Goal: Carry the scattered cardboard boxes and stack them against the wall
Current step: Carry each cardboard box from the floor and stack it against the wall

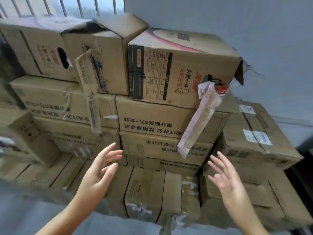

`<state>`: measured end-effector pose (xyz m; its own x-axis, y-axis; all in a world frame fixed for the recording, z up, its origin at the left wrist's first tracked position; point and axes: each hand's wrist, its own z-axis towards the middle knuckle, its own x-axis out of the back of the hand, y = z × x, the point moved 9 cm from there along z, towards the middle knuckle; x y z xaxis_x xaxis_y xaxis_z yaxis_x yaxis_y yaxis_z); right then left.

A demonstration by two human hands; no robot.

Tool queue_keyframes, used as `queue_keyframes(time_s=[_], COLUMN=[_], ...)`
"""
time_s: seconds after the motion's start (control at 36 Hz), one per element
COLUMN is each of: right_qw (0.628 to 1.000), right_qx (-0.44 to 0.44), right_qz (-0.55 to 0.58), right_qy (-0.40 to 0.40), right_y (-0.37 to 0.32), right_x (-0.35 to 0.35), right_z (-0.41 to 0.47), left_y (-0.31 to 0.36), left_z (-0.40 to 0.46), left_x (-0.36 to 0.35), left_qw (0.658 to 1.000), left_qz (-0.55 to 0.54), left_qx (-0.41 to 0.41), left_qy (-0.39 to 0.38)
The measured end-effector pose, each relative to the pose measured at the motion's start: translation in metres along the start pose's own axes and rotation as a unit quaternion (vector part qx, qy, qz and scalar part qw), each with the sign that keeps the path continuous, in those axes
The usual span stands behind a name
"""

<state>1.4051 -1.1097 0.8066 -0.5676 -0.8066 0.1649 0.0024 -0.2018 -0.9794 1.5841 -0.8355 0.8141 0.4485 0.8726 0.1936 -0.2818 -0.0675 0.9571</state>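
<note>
A stack of brown cardboard boxes rises against the grey wall. On top at the right sits a box with red print, with a loose strip of tape hanging from its handle hole. Left of it stands an open-flapped box with another hanging tape strip. Flat boxes with black print lie beneath. My left hand and my right hand hover in front of the stack's lower rows, fingers spread, touching no box.
A lower box with white labels juts out at the right of the stack. A barred window is above the stack at the upper left. More boxes fill the left side. Dark floor shows at the far right.
</note>
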Motion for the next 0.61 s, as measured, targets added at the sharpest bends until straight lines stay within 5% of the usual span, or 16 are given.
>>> queue_keyframes(time_s=[0.25, 0.42, 0.61], right_qw=[0.987, 0.964, 0.931], right_qx=[-0.158, -0.247, -0.247], right_qz=[0.019, 0.044, 0.064], right_qy=[-0.009, 0.085, 0.260], right_y=[0.083, 0.107, 0.099], right_x=[-0.042, -0.060, -0.092], right_z=[-0.117, -0.160, -0.201], left_y=[-0.065, -0.102, -0.124], left_z=[-0.117, -0.137, -0.101], left_x=[-0.009, -0.005, 0.013], left_qw=[0.988, 0.971, 0.959], left_qz=[0.019, 0.007, 0.030], left_qx=[0.151, 0.237, 0.235], left_qy=[-0.005, -0.027, -0.153])
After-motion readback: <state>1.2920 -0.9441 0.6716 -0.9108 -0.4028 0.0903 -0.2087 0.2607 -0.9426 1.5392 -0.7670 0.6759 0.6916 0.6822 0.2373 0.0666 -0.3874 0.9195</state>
